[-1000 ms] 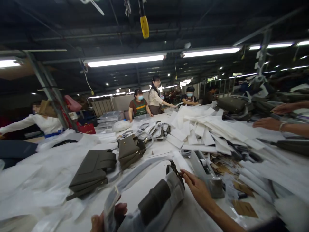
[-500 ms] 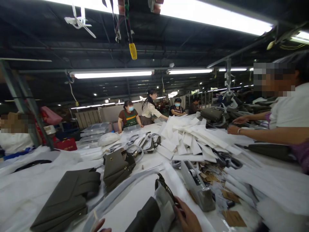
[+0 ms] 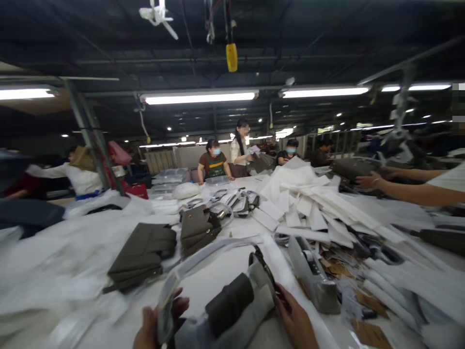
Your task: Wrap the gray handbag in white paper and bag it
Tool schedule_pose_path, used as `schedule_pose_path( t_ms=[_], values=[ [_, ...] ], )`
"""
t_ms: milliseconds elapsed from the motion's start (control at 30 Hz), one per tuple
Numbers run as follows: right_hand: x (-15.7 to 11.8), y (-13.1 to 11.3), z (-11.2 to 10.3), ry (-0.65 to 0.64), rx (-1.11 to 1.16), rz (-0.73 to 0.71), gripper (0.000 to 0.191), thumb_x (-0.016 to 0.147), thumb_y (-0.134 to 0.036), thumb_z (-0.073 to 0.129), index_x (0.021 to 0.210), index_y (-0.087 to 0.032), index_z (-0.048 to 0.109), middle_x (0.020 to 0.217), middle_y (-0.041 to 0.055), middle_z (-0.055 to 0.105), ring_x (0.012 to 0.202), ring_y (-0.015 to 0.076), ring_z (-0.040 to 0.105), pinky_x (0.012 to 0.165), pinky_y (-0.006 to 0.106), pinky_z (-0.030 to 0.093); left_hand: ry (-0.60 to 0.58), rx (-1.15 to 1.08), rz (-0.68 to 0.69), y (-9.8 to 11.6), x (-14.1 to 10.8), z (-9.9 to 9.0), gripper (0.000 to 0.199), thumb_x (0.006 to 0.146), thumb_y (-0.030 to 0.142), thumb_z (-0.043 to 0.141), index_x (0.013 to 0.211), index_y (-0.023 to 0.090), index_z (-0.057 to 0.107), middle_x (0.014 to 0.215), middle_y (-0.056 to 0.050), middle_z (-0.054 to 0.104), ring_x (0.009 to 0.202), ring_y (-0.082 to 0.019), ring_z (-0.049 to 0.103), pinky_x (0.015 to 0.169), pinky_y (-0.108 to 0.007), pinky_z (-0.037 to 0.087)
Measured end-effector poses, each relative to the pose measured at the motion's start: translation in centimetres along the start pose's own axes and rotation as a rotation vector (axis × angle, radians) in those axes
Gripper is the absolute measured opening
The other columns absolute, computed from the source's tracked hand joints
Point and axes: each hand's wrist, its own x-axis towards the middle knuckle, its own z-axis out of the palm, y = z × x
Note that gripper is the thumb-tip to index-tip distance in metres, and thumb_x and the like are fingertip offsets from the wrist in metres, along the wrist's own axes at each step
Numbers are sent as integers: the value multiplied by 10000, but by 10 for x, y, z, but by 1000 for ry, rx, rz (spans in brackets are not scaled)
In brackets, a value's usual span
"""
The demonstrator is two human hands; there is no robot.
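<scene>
While clasping the wrapped strap (image 3: 165,310) in the left hand (image 3: 147,325), touches the bag (image 3: 230,301) with the right hand (image 3: 297,319) (whether clamped, impossible to say) — probably to steady it between both — with a tape dispenser (image 3: 321,286) just beyond the right, presumably for easy reach.

Rows of fluorescent tubes (image 3: 200,99) light a broad workshop beneath a dark ceiling (image 3: 308,34) crossed by a thin pipe (image 3: 163,61). A yellow fitting (image 3: 231,57) hangs overhead on a dark cable. A metal post (image 3: 79,114) stands at left, pale partition panels (image 3: 160,163) rise beyond a wide white table (image 3: 250,182), and a bright patch (image 3: 284,133), its source unclear, glows in the distance.
</scene>
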Motion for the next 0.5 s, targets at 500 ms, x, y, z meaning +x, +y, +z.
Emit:
schedule_pose_path(
  t_ms=[500],
  values=[
    [10, -2, -19, -132, -409, 141, 763, 727, -789, 419, 1240, -269, 643, 1026, 113, 746, 866, 388, 707, 686, 482, 555, -85, 497, 292, -9, 27, -48, 488, 853, 538, 595, 1083, 121, 697, 982, -125, 725, 919, -263, 664, 830, -373, 531]
  ],
)
